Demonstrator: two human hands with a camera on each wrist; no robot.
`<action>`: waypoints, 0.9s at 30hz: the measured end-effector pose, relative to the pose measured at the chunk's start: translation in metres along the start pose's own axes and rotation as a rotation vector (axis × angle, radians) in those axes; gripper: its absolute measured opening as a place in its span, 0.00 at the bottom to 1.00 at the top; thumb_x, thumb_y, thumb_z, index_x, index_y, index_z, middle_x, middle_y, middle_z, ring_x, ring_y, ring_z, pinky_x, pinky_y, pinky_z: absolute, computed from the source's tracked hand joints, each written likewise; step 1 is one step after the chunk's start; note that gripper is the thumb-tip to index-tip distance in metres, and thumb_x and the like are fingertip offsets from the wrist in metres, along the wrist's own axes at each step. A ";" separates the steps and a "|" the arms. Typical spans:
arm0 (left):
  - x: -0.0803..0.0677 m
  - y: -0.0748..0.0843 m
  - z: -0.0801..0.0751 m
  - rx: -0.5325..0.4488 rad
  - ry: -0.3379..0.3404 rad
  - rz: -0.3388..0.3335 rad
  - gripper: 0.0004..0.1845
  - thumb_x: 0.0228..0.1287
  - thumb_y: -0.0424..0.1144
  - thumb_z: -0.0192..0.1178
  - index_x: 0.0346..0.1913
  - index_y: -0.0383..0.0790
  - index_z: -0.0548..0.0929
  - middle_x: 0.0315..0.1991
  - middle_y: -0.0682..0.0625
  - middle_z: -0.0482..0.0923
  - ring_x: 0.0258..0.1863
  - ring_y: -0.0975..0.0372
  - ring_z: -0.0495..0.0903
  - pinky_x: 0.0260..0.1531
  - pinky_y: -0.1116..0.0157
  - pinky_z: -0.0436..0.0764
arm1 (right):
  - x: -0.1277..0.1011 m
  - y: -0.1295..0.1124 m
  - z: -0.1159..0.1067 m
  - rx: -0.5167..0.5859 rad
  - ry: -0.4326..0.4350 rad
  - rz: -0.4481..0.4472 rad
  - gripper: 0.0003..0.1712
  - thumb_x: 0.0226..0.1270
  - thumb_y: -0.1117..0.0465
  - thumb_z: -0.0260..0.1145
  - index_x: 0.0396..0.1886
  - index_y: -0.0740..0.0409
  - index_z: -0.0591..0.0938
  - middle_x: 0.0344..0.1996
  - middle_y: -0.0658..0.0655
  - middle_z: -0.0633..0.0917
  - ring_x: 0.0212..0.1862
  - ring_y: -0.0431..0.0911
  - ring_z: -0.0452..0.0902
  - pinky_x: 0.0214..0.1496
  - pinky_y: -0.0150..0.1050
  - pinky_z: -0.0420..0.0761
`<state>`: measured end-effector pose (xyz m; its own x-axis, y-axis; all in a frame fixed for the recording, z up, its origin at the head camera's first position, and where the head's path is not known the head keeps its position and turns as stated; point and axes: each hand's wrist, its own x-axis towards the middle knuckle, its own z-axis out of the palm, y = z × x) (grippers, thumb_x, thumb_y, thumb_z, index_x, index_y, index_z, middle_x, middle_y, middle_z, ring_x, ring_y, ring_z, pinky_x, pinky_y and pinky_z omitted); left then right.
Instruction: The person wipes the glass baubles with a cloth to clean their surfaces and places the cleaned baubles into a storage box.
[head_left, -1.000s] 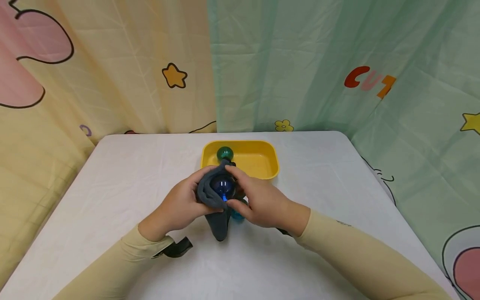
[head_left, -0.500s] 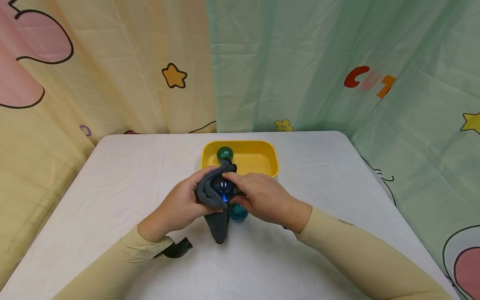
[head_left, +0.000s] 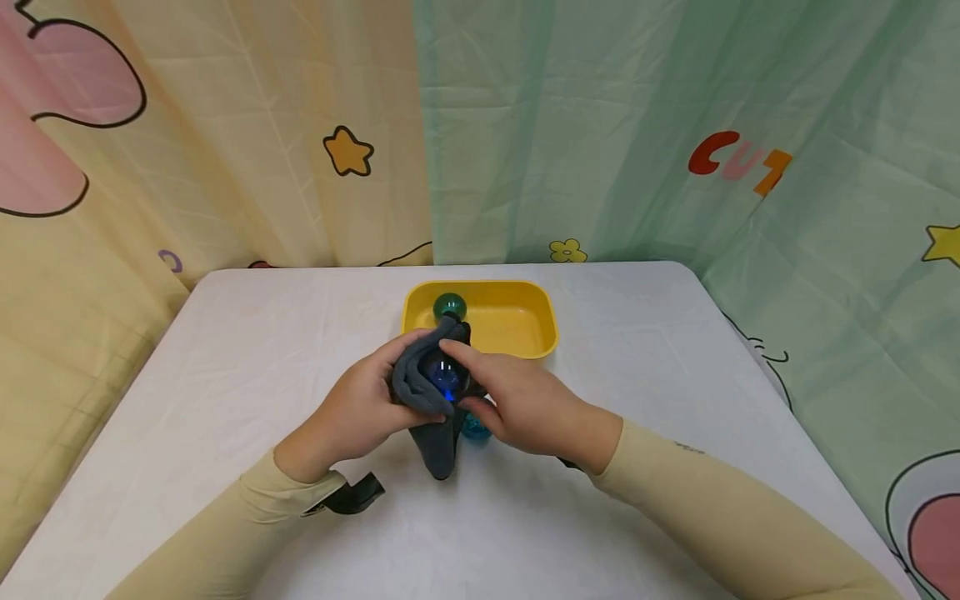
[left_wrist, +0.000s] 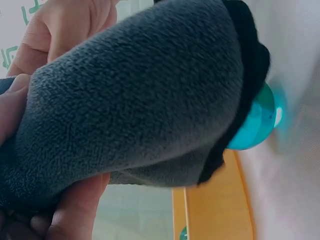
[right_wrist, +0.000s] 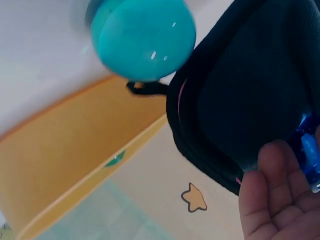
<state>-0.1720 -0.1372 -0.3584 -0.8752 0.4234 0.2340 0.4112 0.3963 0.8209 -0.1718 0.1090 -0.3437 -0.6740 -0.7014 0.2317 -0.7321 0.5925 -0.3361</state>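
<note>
Blue ball (head_left: 444,377) seems pinched by right fingers (head_left: 467,357), left hand (head_left: 354,408) curled round cloth (head_left: 412,379).

Soft, even light; faint shadows.

Your fingers (left_wrist: 82,207) grip a fuzzy gray cloth (left_wrist: 135,95); its black edge partly covers a teal ball (left_wrist: 252,125), and the yellow tray (left_wrist: 217,205) shows below.
</note>
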 end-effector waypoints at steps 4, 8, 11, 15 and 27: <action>0.000 0.000 -0.001 -0.020 -0.019 -0.012 0.46 0.56 0.37 0.81 0.77 0.47 0.70 0.71 0.46 0.77 0.66 0.52 0.81 0.63 0.49 0.84 | 0.001 0.001 -0.003 -0.125 0.015 -0.049 0.39 0.74 0.57 0.71 0.80 0.53 0.65 0.49 0.52 0.90 0.48 0.46 0.87 0.57 0.40 0.87; -0.001 0.001 0.000 -0.040 -0.031 -0.006 0.47 0.55 0.36 0.81 0.77 0.49 0.70 0.72 0.48 0.77 0.68 0.53 0.80 0.65 0.48 0.82 | 0.001 0.002 -0.003 -0.168 0.058 -0.058 0.37 0.72 0.53 0.73 0.76 0.56 0.70 0.42 0.51 0.91 0.40 0.45 0.85 0.50 0.39 0.88; -0.001 0.001 0.002 -0.048 -0.041 0.007 0.47 0.55 0.35 0.82 0.77 0.51 0.70 0.71 0.50 0.78 0.68 0.55 0.79 0.65 0.49 0.82 | 0.000 0.001 -0.001 -0.103 0.060 -0.002 0.37 0.70 0.49 0.73 0.72 0.60 0.73 0.39 0.51 0.90 0.36 0.42 0.83 0.46 0.36 0.87; -0.001 -0.001 0.005 -0.041 -0.047 0.019 0.48 0.54 0.34 0.82 0.77 0.50 0.70 0.69 0.50 0.80 0.68 0.55 0.80 0.64 0.51 0.83 | -0.002 -0.001 0.005 0.063 0.021 0.123 0.35 0.73 0.46 0.71 0.69 0.62 0.74 0.38 0.50 0.89 0.34 0.38 0.80 0.41 0.31 0.84; 0.000 -0.003 0.001 -0.032 -0.018 -0.012 0.46 0.56 0.36 0.81 0.77 0.46 0.70 0.70 0.45 0.78 0.65 0.52 0.83 0.62 0.50 0.84 | 0.000 0.005 0.001 -0.038 0.028 -0.026 0.39 0.74 0.58 0.72 0.79 0.57 0.65 0.59 0.56 0.88 0.54 0.47 0.88 0.62 0.42 0.86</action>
<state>-0.1724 -0.1371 -0.3613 -0.8751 0.4338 0.2145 0.3919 0.3753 0.8399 -0.1756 0.1117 -0.3468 -0.6567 -0.7059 0.2655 -0.7524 0.5890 -0.2948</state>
